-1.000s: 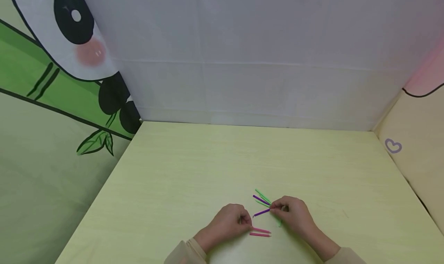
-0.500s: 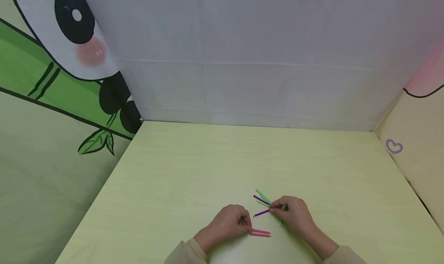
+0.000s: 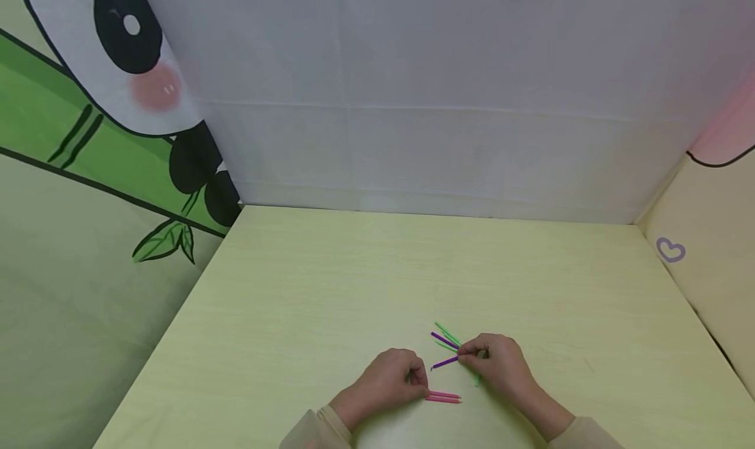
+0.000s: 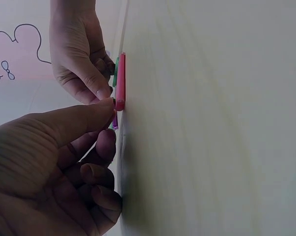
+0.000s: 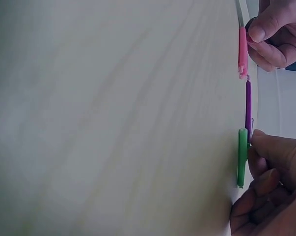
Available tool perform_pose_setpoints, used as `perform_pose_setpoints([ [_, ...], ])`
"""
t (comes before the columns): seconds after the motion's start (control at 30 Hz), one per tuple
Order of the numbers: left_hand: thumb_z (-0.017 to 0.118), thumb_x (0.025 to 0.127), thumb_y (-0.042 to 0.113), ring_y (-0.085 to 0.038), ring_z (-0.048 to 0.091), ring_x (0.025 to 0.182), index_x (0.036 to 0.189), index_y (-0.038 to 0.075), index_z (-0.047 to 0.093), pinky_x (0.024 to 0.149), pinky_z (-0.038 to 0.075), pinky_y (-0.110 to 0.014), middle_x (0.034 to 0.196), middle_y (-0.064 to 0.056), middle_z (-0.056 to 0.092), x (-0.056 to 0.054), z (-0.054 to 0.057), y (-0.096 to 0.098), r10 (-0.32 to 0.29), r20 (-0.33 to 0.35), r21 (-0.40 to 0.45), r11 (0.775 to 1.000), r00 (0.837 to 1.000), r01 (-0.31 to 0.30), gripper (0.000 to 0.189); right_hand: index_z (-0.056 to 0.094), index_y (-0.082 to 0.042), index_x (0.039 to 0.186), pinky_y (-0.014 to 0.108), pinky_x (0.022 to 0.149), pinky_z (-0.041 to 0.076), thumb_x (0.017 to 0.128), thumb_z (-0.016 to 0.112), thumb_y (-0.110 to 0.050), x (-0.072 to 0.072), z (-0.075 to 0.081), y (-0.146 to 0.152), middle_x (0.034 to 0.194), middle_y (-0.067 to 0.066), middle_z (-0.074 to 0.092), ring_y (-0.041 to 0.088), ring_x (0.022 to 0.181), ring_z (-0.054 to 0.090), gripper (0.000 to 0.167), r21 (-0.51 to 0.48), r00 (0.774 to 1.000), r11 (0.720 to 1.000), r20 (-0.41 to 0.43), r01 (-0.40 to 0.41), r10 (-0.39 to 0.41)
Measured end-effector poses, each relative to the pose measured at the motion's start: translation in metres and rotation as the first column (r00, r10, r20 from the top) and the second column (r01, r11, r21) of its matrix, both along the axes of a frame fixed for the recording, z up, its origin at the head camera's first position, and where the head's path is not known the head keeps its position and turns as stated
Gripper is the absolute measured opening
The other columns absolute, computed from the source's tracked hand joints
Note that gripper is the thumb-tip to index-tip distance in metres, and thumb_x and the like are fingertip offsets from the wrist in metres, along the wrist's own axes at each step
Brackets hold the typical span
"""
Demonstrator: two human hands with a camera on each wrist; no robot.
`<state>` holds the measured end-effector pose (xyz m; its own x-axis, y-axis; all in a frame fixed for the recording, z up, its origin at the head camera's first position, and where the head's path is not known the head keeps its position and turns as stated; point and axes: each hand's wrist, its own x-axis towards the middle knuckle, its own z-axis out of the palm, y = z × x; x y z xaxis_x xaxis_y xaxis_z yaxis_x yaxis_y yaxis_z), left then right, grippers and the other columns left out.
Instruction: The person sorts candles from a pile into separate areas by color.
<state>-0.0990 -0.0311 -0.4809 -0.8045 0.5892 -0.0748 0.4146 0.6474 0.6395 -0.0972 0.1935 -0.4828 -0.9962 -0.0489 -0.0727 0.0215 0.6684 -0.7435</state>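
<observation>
Two thin pink sticks with small pointed ends lie side by side near the front of the table. My left hand (image 3: 386, 378) pinches the upper pink stick (image 3: 445, 394) by its left end, and the lower pink stick (image 3: 444, 400) lies close along it. My right hand (image 3: 500, 364) pinches the right end of a purple stick (image 3: 444, 362) between thumb and forefinger. Another purple stick (image 3: 444, 339) and several green sticks (image 3: 445, 331) fan out behind its fingertips, their right ends hidden. In the right wrist view a green stick (image 5: 242, 157) lies beside the right thumb.
The pale wooden table (image 3: 330, 285) reaches back to a white cloth wall (image 3: 413, 141). Printed panels stand at both sides, a green and white one (image 3: 88, 239) on the left and a cream one (image 3: 708, 292) on the right.
The pink stick in my left hand has shifted slightly towards the other pink stick, so the gap between them has narrowed. My right hand has stayed in place.
</observation>
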Motion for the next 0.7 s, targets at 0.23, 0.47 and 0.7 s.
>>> perform_pose_setpoints([
  [0.23,0.081,0.078,0.021,0.003,0.044,0.063,0.070,0.023,0.068,0.062,0.038,-0.016,0.066,0.019,0.050,-0.0004,-0.0005,0.0012,-0.003,-0.002,-0.011,1.000,1.000,0.003,0.016,0.077,-0.019,0.078,0.024,0.058,0.038,0.076,0.081,-0.006,-0.0011,-0.0006,0.0008,0.077,-0.012,0.067,0.010,0.066,0.048,0.014,0.002,1.000,1.000,0.008,-0.001,0.001],
  [0.47,0.081,0.078,0.020,0.003,0.045,0.063,0.070,0.022,0.068,0.062,0.039,-0.016,0.066,0.019,0.051,-0.0008,-0.0007,0.0015,0.001,0.010,0.007,1.000,1.000,-0.001,0.015,0.076,-0.019,0.078,0.024,0.059,0.038,0.076,0.081,-0.006,-0.0012,-0.0018,0.0015,0.076,-0.012,0.066,0.010,0.068,0.048,0.014,0.007,1.000,1.000,0.008,-0.001,0.001],
  [0.7,0.081,0.078,0.020,0.003,0.046,0.063,0.071,0.023,0.068,0.062,0.039,-0.016,0.066,0.019,0.052,-0.0018,-0.0020,0.0016,0.000,0.017,0.024,1.000,1.000,-0.001,0.015,0.076,-0.019,0.077,0.024,0.060,0.039,0.076,0.081,-0.006,-0.0012,-0.0020,0.0023,0.076,-0.012,0.067,0.010,0.068,0.049,0.014,0.002,1.000,1.000,0.005,-0.006,0.006],
])
